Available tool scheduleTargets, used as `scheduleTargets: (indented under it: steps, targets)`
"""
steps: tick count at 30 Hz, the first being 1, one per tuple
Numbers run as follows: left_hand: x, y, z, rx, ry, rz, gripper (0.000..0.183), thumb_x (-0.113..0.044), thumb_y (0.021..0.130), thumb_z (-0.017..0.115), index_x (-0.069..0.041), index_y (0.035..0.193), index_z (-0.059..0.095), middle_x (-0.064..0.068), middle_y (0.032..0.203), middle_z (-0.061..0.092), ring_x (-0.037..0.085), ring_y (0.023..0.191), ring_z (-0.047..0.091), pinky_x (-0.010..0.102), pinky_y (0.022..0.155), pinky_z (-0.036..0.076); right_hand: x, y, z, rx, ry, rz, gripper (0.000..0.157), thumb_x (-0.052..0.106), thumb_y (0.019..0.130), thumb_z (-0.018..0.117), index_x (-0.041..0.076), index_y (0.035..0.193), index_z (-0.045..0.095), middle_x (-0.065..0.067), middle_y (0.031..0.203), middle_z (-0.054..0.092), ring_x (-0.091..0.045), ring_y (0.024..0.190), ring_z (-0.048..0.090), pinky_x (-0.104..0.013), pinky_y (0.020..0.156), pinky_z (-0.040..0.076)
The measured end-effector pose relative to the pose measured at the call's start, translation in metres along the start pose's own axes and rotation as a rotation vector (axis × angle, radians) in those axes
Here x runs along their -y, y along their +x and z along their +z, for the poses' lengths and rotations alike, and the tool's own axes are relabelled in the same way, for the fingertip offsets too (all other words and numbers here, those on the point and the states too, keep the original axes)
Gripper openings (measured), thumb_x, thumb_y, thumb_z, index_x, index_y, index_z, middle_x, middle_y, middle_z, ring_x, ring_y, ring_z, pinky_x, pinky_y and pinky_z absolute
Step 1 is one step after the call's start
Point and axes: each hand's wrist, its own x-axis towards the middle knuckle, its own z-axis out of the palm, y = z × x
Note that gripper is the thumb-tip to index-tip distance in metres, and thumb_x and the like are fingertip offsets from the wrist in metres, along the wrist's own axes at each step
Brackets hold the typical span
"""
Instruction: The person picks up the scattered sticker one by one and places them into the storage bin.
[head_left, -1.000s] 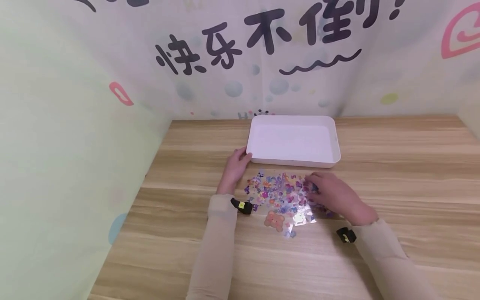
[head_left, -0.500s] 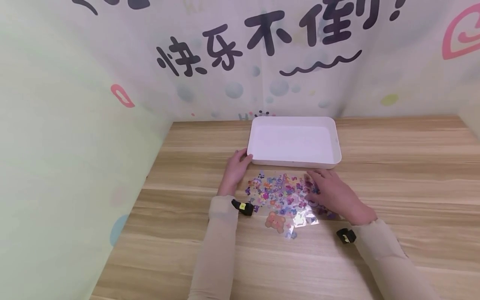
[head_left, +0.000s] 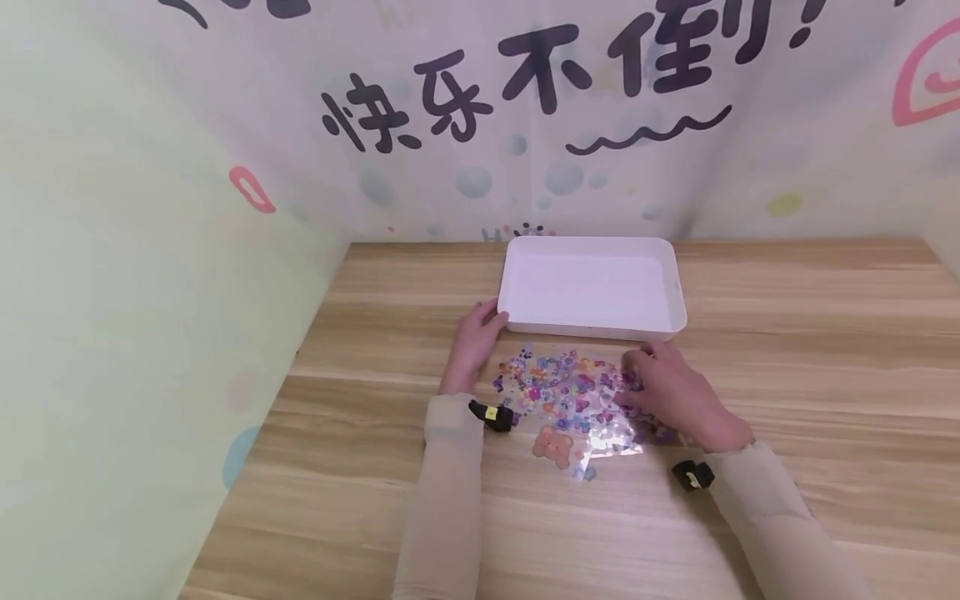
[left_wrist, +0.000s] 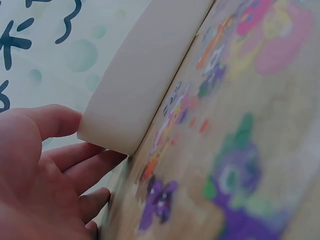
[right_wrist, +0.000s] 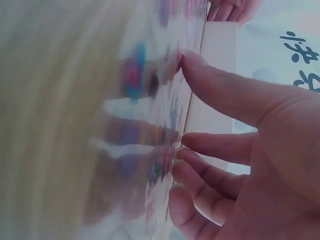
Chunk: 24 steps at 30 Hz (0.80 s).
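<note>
My left hand (head_left: 476,340) is at the near left corner of a white tray (head_left: 592,332); in the left wrist view the thumb (left_wrist: 59,121) lies on the tray's rim and the fingers lie against its outer side. In front of the tray are clear sheets of small colourful stickers (head_left: 562,392), mostly purple, pink and blue. My right hand (head_left: 671,392) is over their right part. In the right wrist view its thumb and bent fingertips touch the shiny sticker surface, spread apart from each other. A pink bear sticker (head_left: 552,447) lies at the near edge.
The wood-grain table (head_left: 810,350) spreads out on both sides. Behind the tray hangs a white printed cloth (head_left: 420,192) with dark characters. A pale cloth wall (head_left: 150,333) rises along the table's left edge.
My right fingers have shifted slightly over the stickers, spreading and then drawing in. The left hand has stayed at the tray's corner. The whole view has drifted a little.
</note>
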Motion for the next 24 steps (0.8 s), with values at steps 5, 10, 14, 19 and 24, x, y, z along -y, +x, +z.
scheduleTargets:
  steps: [5, 10, 14, 19, 24]
  targets:
    - [0.0012, -0.0007, 0.0, -0.005, -0.022, 0.044, 0.044, -0.039, 0.087, 0.052, -0.026, 0.129, 0.047, -0.002, 0.138, 0.038, 0.018, 0.132, 0.019, 0.042, 0.107, 0.012, -0.0008, -0.0001, -0.0015, 0.016, 0.061, 0.056, 0.057, 0.034, 0.07, 0.074, -0.001, 0.11, 0.055, -0.012, 0.102, 0.045, -0.026, 0.089, 0.042, -0.039, 0.068, 0.045]
    - [0.003, -0.0023, 0.0007, -0.004, -0.047, 0.054, 0.044, -0.038, 0.087, 0.053, -0.026, 0.129, 0.047, -0.003, 0.133, 0.045, 0.017, 0.13, 0.026, 0.038, 0.106, 0.019, -0.0033, 0.0008, -0.0004, 0.034, 0.076, 0.095, 0.057, 0.037, 0.068, 0.075, -0.002, 0.105, 0.055, -0.012, 0.099, 0.043, -0.026, 0.087, 0.04, -0.038, 0.067, 0.043]
    - [0.0036, -0.0023, 0.0011, 0.005, -0.059, 0.052, 0.044, -0.038, 0.087, 0.053, -0.027, 0.129, 0.047, -0.005, 0.132, 0.045, 0.014, 0.127, 0.032, 0.035, 0.104, 0.025, -0.0046, 0.0018, 0.0002, 0.029, 0.081, 0.094, 0.056, 0.036, 0.068, 0.076, -0.002, 0.102, 0.054, -0.011, 0.098, 0.043, -0.026, 0.087, 0.039, -0.038, 0.067, 0.042]
    - [0.0033, -0.0016, 0.0012, 0.001, -0.048, 0.051, 0.043, -0.039, 0.087, 0.053, -0.028, 0.129, 0.047, -0.006, 0.133, 0.044, 0.015, 0.129, 0.028, 0.037, 0.105, 0.021, -0.0049, 0.0043, -0.0004, 0.044, 0.116, 0.088, 0.048, 0.032, 0.07, 0.075, 0.001, 0.101, 0.052, -0.008, 0.089, 0.049, -0.022, 0.077, 0.045, -0.032, 0.06, 0.043]
    - [0.0034, -0.0016, 0.0006, -0.002, -0.041, 0.05, 0.043, -0.04, 0.087, 0.052, -0.028, 0.128, 0.047, -0.006, 0.133, 0.044, 0.016, 0.131, 0.022, 0.039, 0.107, 0.014, -0.0054, 0.006, -0.0012, 0.087, 0.178, 0.096, 0.053, 0.028, 0.075, 0.071, 0.002, 0.114, 0.047, -0.013, 0.096, 0.056, -0.026, 0.083, 0.055, -0.04, 0.068, 0.049]
